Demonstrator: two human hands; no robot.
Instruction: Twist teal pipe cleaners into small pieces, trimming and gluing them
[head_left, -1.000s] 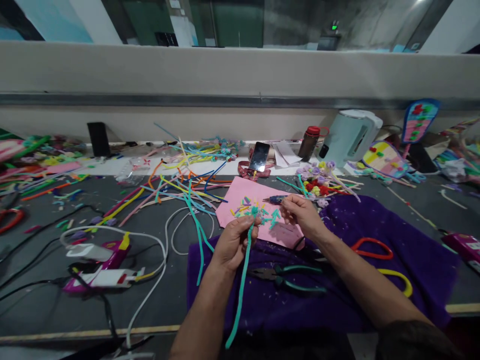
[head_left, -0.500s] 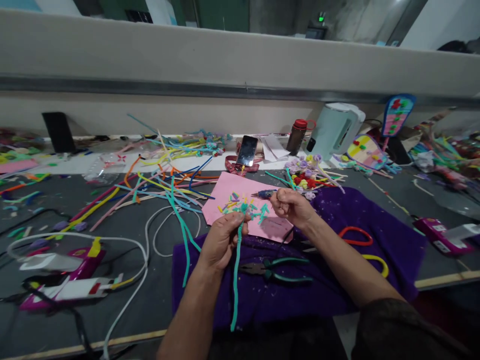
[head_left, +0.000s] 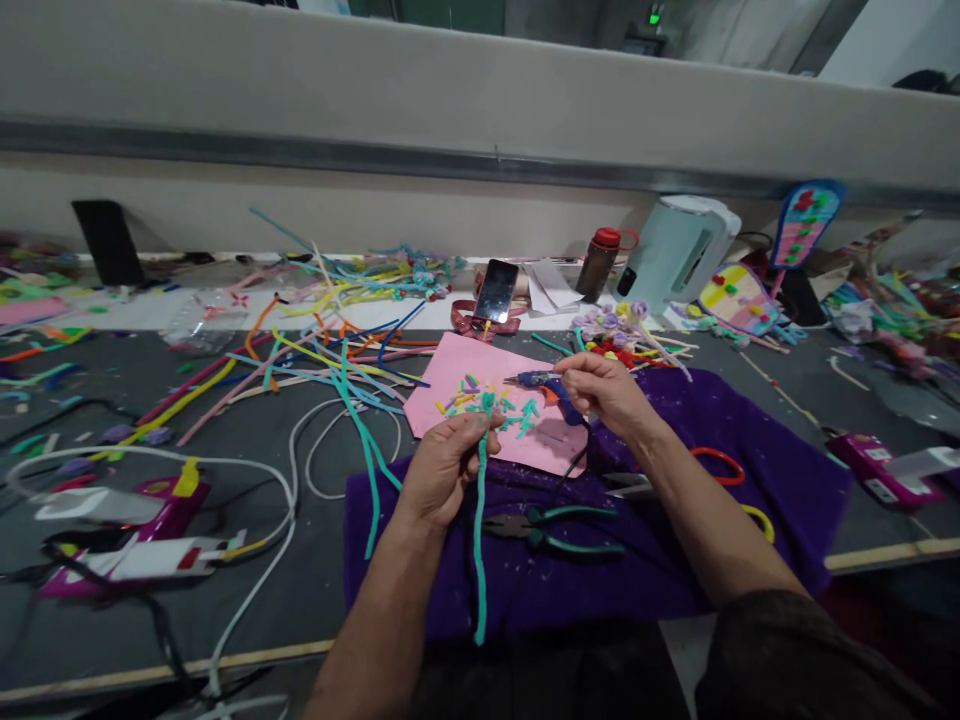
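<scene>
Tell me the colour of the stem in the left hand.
Teal stem, clearest in the head view.

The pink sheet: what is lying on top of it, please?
On the pink sheet lie small cut pipe-cleaner pieces in several colours and the tip of a glue gun. The left hand covers its near edge, so anything there is hidden.

Single head-worn view, looking forward and down, close over cluttered worktable [head_left: 90, 560]

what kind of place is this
Likely a craft workbench for pipe-cleaner decorations: loose pipe cleaners litter the table, pliers lie on a purple cloth, and finished flowers sit behind.
</scene>
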